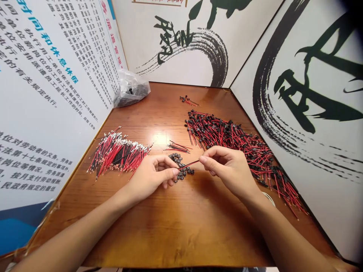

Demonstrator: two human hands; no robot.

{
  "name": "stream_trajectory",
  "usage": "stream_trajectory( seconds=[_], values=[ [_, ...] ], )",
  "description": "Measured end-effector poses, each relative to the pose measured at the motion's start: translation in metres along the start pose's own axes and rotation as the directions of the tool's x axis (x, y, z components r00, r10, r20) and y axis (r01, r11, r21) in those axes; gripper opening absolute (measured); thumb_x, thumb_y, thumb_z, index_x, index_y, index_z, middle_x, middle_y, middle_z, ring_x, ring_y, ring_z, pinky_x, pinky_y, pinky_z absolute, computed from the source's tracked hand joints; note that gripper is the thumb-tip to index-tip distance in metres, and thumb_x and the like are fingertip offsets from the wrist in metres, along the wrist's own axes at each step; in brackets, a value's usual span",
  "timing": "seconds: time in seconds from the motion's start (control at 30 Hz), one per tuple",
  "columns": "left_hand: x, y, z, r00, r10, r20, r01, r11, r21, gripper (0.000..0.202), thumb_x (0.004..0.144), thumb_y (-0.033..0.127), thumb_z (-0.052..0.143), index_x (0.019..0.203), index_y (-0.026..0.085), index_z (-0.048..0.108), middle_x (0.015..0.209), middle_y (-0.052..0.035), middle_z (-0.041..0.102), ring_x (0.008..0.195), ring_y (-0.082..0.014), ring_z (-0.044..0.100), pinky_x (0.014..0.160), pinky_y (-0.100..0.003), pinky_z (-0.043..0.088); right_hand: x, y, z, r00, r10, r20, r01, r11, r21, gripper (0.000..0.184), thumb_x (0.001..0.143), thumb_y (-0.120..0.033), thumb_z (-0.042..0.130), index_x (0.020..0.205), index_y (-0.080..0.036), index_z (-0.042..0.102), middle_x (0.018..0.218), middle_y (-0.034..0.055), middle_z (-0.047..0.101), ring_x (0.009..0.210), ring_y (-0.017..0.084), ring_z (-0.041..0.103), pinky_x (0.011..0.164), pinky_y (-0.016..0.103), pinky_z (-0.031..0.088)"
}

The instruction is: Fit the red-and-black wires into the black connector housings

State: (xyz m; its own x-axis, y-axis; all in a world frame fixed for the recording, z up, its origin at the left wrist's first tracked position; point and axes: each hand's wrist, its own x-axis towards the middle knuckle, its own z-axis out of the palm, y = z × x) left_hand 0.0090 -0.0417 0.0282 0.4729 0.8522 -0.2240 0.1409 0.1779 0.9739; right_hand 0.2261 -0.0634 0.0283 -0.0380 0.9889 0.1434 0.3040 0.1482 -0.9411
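The right hand (pixel 229 172) has a tight grip, thumb and forefinger pinched on a short red-and-black wire pair (pixel 190 164) that spans the gap between the hands. The left hand (pixel 151 175) is curled, its thumb and forefinger closed at the wire's other end, so that grip seems to hold the wire, though the tip is hidden behind the fingers.

Just below the wire, a small heap of loose black connectors (pixel 180 168) lies on the wooden worktop (pixel 159 234), touching the left hand's fingertips. To the left is a bundle of wires with bare silver ends (pixel 119 155). A larger spread of wires fitted with black connectors (pixel 229 143) lies at the right, behind the right hand. A small bunch of wires (pixel 177 147) sits near the centre, and another (pixel 188 100) lies towards the far edge. A plastic bag of dark parts (pixel 131 90) stands in the far left corner, against white panels printed with Chinese text (pixel 48 75).
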Motion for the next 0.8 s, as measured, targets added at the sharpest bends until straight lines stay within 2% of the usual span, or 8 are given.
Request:
stream_trajectory(
  seconds=[0.1,0.3,0.6,0.8],
  values=[
    [0.0004,0.0002,-0.0005,1.000,-0.010,-0.009,0.011,1.000,0.016,0.016,0.076,0.025,0.069,0.078,0.011,0.063,0.062,-0.0033,0.066,0.048,-0.0098,0.057,0.047,-0.022,0.046,0.0012,-0.0022,-0.0039,0.995,0.067,0.069,-0.068,0.998,0.008,0.018,0.081,-0.028,0.066,0.067,-0.017,0.064,0.056,-0.0023,0.058,0.050,0.008,0.045,0.047,0.023,0.035],
    [0.0000,0.0019,0.0005,0.999,-0.041,-0.009,0.041,0.998,0.037,0.013,0.074,0.023,0.068,0.077,0.012,0.062,0.062,-0.0029,0.066,0.048,-0.0096,0.057,0.047,-0.022,0.047,0.0036,-0.0046,-0.0061,0.973,0.190,0.131,-0.196,0.980,0.034,0.019,0.079,-0.031,0.064,0.067,-0.016,0.063,0.056,-0.0011,0.057,0.049,0.008,0.043,0.045,0.023,0.031],
    [0.0000,0.0031,-0.0007,0.998,-0.057,0.001,0.057,0.998,0.037,0.010,0.073,0.020,0.067,0.076,0.012,0.062,0.061,-0.0024,0.066,0.049,-0.0096,0.057,0.047,-0.021,0.046,0.0039,0.0024,-0.0085,0.980,0.135,0.145,-0.128,0.990,-0.052,0.016,0.079,-0.029,0.064,0.069,-0.016,0.063,0.061,-0.0002,0.059,0.054,0.010,0.046,0.050,0.025,0.033],
    [-0.0005,0.0040,-0.0019,0.999,-0.053,0.000,0.053,0.998,0.037,0.009,0.073,0.019,0.067,0.075,0.012,0.062,0.061,-0.0026,0.066,0.048,-0.0093,0.057,0.047,-0.021,0.046,0.0047,0.0023,-0.0085,0.979,0.141,0.150,-0.135,0.989,-0.054,0.017,0.080,-0.029,0.064,0.070,-0.017,0.062,0.060,-0.0014,0.056,0.053,0.009,0.045,0.049,0.024,0.033]
  ],
)
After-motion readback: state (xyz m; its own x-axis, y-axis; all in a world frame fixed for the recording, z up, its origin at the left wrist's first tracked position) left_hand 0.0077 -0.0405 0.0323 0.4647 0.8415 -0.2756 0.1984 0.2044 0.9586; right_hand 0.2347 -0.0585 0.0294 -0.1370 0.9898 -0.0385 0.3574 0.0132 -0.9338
